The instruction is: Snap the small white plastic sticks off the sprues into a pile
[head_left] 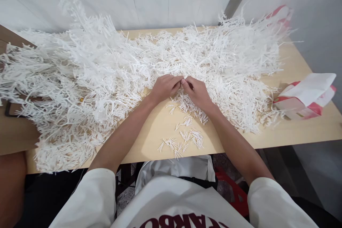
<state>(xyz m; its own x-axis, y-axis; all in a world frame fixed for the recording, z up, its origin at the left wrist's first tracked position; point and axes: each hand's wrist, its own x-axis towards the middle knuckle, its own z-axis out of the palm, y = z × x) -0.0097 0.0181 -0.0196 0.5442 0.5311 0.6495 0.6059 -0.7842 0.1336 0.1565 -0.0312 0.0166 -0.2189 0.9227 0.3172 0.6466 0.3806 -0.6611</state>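
Holds a bare left hand point(166, 87) and a bare right hand point(197, 92) curled, fingertips meeting, over the front of a broad, wiry heap of thin, white, branching, plastic-looking strands point(157, 58). Cannot tell, with the gaps between fingers hidden, whether clamped on a strand or merely closed together, nor any pinched piece's direction. Lies sideways along a smooth, pale wood-coloured tabletop point(152, 135), long axis left to right, tips bristling every way. Includes short, forked white sprigs point(197, 138) near the front edge, variously slanted.
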